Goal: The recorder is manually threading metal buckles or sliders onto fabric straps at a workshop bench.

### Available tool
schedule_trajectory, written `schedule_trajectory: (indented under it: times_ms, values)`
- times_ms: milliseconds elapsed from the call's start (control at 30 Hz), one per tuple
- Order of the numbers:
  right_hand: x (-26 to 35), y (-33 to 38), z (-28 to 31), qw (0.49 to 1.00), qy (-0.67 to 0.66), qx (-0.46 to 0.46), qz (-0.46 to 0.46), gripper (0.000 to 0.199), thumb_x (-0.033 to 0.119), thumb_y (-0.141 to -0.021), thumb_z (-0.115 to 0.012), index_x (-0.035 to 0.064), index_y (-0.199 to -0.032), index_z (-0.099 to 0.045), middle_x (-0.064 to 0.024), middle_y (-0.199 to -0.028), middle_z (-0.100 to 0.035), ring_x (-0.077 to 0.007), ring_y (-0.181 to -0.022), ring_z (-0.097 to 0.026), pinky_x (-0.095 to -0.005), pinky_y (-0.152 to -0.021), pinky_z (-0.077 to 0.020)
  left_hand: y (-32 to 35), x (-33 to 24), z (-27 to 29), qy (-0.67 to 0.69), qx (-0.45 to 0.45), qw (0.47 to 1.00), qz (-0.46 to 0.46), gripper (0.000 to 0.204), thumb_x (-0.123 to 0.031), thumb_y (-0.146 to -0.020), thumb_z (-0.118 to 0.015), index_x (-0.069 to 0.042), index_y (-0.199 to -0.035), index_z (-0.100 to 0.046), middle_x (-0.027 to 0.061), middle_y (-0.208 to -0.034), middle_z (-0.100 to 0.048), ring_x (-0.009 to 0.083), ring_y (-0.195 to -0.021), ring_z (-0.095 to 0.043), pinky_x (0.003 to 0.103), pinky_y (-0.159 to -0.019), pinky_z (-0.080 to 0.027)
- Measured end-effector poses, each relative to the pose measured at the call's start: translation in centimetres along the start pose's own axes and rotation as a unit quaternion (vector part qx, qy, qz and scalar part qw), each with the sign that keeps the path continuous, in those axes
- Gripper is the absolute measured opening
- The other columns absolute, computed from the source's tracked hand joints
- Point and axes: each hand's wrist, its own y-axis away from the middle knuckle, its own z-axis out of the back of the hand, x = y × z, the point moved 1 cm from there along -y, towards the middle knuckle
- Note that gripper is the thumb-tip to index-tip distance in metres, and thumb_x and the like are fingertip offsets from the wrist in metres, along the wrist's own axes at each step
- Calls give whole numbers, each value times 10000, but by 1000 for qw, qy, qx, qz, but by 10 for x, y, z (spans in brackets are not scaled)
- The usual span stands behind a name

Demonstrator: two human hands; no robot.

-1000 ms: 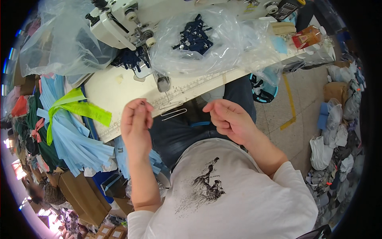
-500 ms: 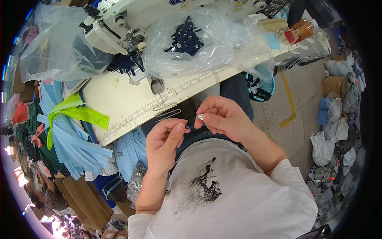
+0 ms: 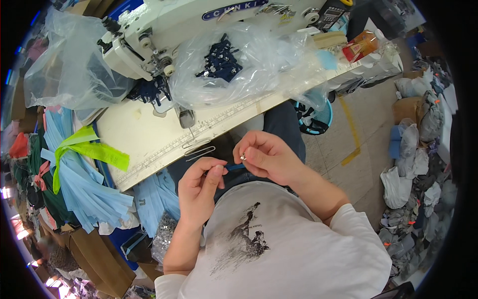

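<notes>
My left hand [image 3: 201, 185] is closed in a pinch in front of my shirt, below the table's near edge. A short, narrow blue strip [image 3: 235, 168] runs from its fingertips toward my right hand. Just to the right, my right hand [image 3: 266, 157] pinches a small silvery metal piece [image 3: 243, 157] between thumb and forefinger. The metal piece is at the strip's right end; whether they touch cannot be made out. Fingers partly cover both things.
A sewing machine [image 3: 134, 47] stands on the white table [image 3: 144, 144]. Behind my hands lies a clear plastic bag [image 3: 264, 70] with navy pieces [image 3: 220, 60]. Light-blue fabric strips [image 3: 84, 169] hang at left, tied with neon-yellow cloth [image 3: 89, 147]. A blue basket [image 3: 323, 117] is at right.
More of the blue strip shows between my hands now. The silvery piece has turned and sits deeper in my right fingers. The whole view has shifted slightly.
</notes>
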Motion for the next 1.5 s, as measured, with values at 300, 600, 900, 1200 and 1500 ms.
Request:
schedule_trajectory:
  times_ms: [300, 600, 900, 1200, 1500]
  values:
    - [1, 4, -2, 999, 13, -24, -19, 174, 169, -941, -608, 43, -1056, -640, -22, -821, -627, -26, -598, -462, -160, -459, -330, 0, -6, -9, -44, -15, 996, -81, 108, 49, -911, -568, 24, -1015, -585, 41, -947, -566, 63, -812, -504, 172, -671, -412]
    - [0, 6, -11, 989, 140, -45, 32, 172, 105, -915, -632, 21, -1063, -661, -38, -860, -662, -41, -632, -506, -177, -531, -395, 5, -9, -12, 11, -39, 994, -100, 148, 93, -875, -587, 34, -1011, -584, 85, -1011, -601, 103, -872, -597, 203, -723, -484]
    - [4, 4, -13, 980, 180, -42, 68, 174, 75, -904, -639, 19, -1066, -670, -1, -860, -611, -42, -704, -518, -193, -585, -411, 3, -10, -14, 59, -9, 996, -72, 158, 89, -882, -577, 41, -1031, -556, 94, -998, -618, 128, -895, -618, 224, -781, -498]
    - [1, -2, -6, 947, 270, 8, 174, 194, 69, -886, -651, 33, -1076, -674, -43, -887, -635, -112, -807, -585, -238, -681, -461, -2, -4, -11, 130, 6, 991, -32, 192, 92, -874, -582, 32, -1050, -535, 98, -979, -624, 144, -900, -620, 252, -809, -506]
    - [-6, -9, -4, 963, 245, 6, 110, 160, 137, -897, -646, 25, -1012, -636, -41, -913, -652, -93, -849, -590, -259, -727, -480, -1, 9, -1, -170, -107, 974, -102, 204, 23, -857, -645, 12, -1056, -600, 81, -900, -633, 100, -749, -568, 213, -637, -447]
